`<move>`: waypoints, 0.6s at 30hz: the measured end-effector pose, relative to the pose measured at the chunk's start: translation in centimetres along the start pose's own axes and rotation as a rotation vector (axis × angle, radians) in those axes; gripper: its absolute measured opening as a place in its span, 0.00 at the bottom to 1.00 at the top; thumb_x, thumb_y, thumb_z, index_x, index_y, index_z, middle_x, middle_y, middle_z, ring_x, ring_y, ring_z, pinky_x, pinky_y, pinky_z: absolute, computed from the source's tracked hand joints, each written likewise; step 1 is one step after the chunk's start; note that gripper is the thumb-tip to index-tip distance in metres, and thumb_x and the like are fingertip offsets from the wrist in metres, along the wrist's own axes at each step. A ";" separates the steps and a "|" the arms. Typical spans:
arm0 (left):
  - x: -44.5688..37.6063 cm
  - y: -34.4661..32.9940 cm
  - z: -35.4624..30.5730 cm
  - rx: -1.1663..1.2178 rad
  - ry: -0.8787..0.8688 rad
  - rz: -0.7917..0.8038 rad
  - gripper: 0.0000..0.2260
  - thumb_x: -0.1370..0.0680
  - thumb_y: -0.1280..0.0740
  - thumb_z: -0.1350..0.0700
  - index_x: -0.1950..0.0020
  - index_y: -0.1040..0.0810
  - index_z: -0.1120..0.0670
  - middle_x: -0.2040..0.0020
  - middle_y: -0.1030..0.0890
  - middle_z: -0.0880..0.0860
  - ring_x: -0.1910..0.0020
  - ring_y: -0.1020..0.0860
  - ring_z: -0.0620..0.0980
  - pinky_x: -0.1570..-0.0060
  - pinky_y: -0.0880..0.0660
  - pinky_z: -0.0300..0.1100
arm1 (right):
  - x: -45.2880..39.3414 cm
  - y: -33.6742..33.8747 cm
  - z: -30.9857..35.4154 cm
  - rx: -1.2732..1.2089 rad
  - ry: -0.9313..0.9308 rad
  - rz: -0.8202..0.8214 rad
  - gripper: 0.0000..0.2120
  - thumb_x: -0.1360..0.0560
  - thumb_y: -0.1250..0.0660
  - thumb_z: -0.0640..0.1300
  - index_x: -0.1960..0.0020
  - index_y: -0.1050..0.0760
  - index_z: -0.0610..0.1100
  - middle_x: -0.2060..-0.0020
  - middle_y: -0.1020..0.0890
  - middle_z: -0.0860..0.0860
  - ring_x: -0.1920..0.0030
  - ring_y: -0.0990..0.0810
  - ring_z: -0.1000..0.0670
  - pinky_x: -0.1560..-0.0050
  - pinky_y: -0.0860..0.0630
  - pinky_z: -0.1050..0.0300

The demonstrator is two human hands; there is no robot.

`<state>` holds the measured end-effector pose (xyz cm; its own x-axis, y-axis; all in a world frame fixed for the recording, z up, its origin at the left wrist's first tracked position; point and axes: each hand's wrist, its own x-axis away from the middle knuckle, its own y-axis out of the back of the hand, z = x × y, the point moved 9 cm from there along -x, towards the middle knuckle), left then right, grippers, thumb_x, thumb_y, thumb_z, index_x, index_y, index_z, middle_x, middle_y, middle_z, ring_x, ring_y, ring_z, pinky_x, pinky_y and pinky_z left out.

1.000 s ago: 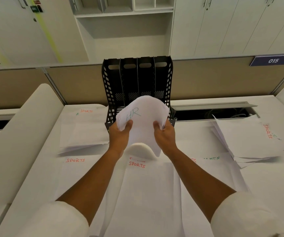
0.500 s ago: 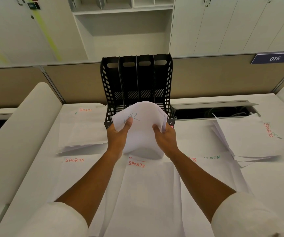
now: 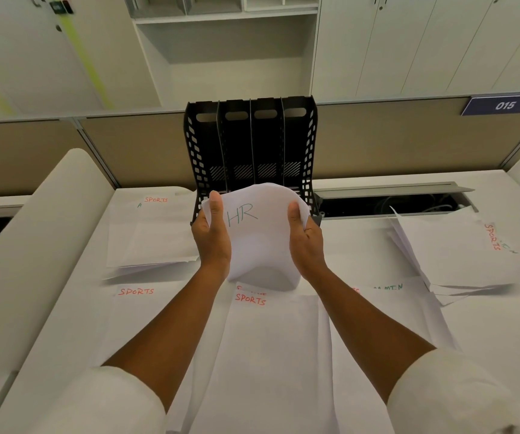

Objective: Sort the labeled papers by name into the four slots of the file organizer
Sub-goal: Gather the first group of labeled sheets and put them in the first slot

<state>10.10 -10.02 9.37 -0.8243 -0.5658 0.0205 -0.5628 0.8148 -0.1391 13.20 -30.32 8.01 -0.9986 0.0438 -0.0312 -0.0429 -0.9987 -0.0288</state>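
Early stage. HR sheaf (image 3: 260, 233) bowed between left hand (image 3: 213, 239) and right hand (image 3: 305, 241), thumbs clamped on top. File organizer (image 3: 249, 151) just beyond fingertips, four slots seemingly unfilled. SPORTS papers (image 3: 249, 299) below wrists, unsorted.

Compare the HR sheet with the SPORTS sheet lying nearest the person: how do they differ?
The HR sheet is held up, bowed, by both hands; the SPORTS sheet lies flat on the desk. The HR sheet's label is green; the SPORTS sheet's is red. Both are white, hand-lettered paper.
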 end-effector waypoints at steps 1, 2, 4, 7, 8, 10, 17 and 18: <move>0.0 0.0 0.0 -0.006 -0.005 -0.004 0.17 0.21 0.42 0.39 0.45 0.24 0.49 0.50 0.18 0.52 0.52 0.18 0.52 0.64 0.22 0.35 | 0.0 0.0 0.2 -0.018 0.006 -0.001 0.14 0.21 0.46 0.61 0.49 0.23 0.58 0.57 0.16 0.54 0.56 0.16 0.54 0.63 0.20 0.63; 0.0 0.0 -0.1 -0.013 -0.009 -0.009 0.16 0.21 0.42 0.39 0.45 0.24 0.48 0.51 0.18 0.52 0.52 0.18 0.52 0.64 0.22 0.34 | 0.0 -0.1 0.3 -0.030 0.011 -0.001 0.17 0.20 0.48 0.61 0.46 0.23 0.57 0.57 0.16 0.54 0.56 0.16 0.53 0.63 0.20 0.64; 0.0 0.1 -0.1 -0.024 -0.016 -0.018 0.15 0.21 0.43 0.38 0.48 0.24 0.47 0.52 0.18 0.51 0.53 0.18 0.52 0.64 0.22 0.34 | 0.1 -0.3 0.5 -0.055 0.016 0.004 0.21 0.20 0.51 0.61 0.42 0.24 0.52 0.55 0.17 0.54 0.54 0.16 0.53 0.63 0.21 0.65; 0.0 0.3 -0.3 -0.042 -0.039 -0.040 0.14 0.21 0.43 0.39 0.51 0.24 0.47 0.54 0.18 0.49 0.55 0.18 0.51 0.65 0.23 0.33 | 0.2 -0.3 0.5 -0.131 0.005 0.008 0.22 0.22 0.52 0.62 0.43 0.25 0.55 0.55 0.16 0.57 0.55 0.16 0.59 0.63 0.21 0.66; -0.1 0.4 -0.4 -0.050 -0.046 -0.051 0.14 0.20 0.43 0.39 0.51 0.24 0.47 0.55 0.18 0.49 0.55 0.18 0.50 0.66 0.23 0.32 | 0.3 -0.3 0.5 -0.148 0.005 0.007 0.21 0.23 0.52 0.62 0.43 0.24 0.56 0.55 0.16 0.58 0.55 0.17 0.60 0.62 0.21 0.66; -0.2 0.6 -0.6 -0.071 -0.069 -0.067 0.14 0.20 0.42 0.39 0.52 0.25 0.48 0.55 0.18 0.48 0.56 0.18 0.50 0.66 0.23 0.32 | 0.2 0.0 0.5 -0.160 0.018 -0.003 0.21 0.20 0.53 0.61 0.44 0.24 0.56 0.56 0.16 0.58 0.54 0.16 0.60 0.62 0.21 0.66; -0.8 0.7 -0.2 -0.150 -0.120 0.001 0.13 0.23 0.36 0.41 0.49 0.24 0.49 0.52 0.18 0.51 0.52 0.18 0.52 0.59 0.18 0.40 | -0.1 1.1 -0.2 0.022 0.074 -0.009 0.14 0.19 0.50 0.58 0.47 0.25 0.59 0.54 0.17 0.58 0.54 0.17 0.58 0.59 0.20 0.66; -0.7 0.6 -0.1 -0.166 -0.120 0.025 0.13 0.25 0.34 0.40 0.48 0.24 0.47 0.52 0.18 0.49 0.51 0.18 0.51 0.58 0.18 0.40 | -0.2 1.2 -0.6 0.069 0.079 -0.001 0.14 0.19 0.48 0.58 0.45 0.25 0.58 0.54 0.18 0.58 0.54 0.17 0.57 0.59 0.20 0.66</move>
<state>10.38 -9.14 9.35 -0.8306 -0.5477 -0.1006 -0.5525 0.8331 0.0269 13.37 -31.50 7.39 -0.9930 0.0438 -0.1097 -0.0484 -0.9980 0.0395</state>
